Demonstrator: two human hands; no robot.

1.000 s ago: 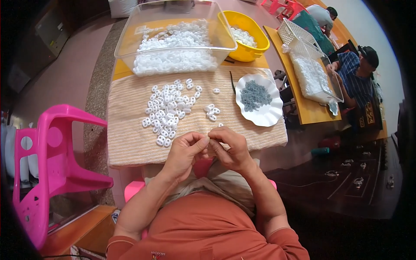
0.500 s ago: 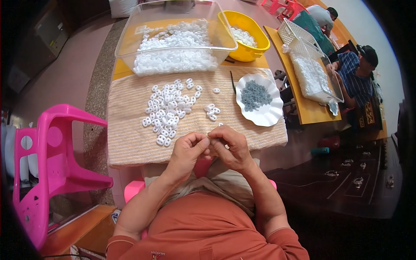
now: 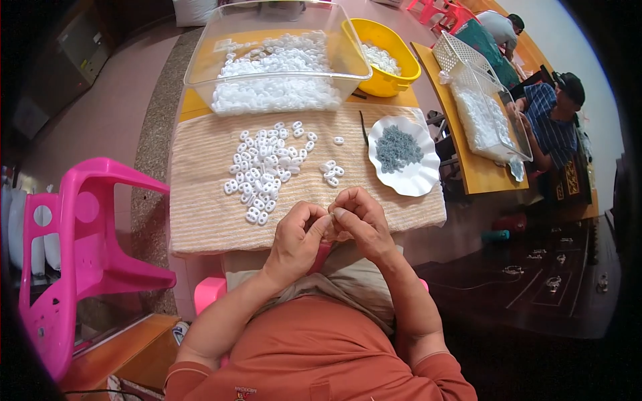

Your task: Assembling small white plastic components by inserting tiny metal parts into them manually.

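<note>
My left hand (image 3: pixel 298 235) and my right hand (image 3: pixel 364 224) meet just over the near edge of a striped cloth. Thumbs and fingertips of both are pinched close together. What they hold is too small and too covered to make out. Beyond them lies a loose pile of white two-holed plastic pieces (image 3: pixel 262 170), shaped like small ovals. A smaller cluster of the same pieces (image 3: pixel 332 175) is nearer to my right hand, and a single piece (image 3: pixel 339 140) lies farther back. To the right, a white scalloped plate (image 3: pixel 418 182) bears a heap of small grey-blue parts (image 3: pixel 398 148).
At the back stands a clear bin (image 3: pixel 200 80) of white pieces, beside a yellow basin (image 3: pixel 401 83). A pink chair (image 3: pixel 67 267) is at the left. Another table (image 3: pixel 481 184) at the right holds a white-filled tub; a person (image 3: pixel 552 123) sits behind it, another farther back.
Both hands have drawn slightly nearer to me, and my right fingers have shifted their pinch. The whole view has moved slightly; the pile and plate look undisturbed.
</note>
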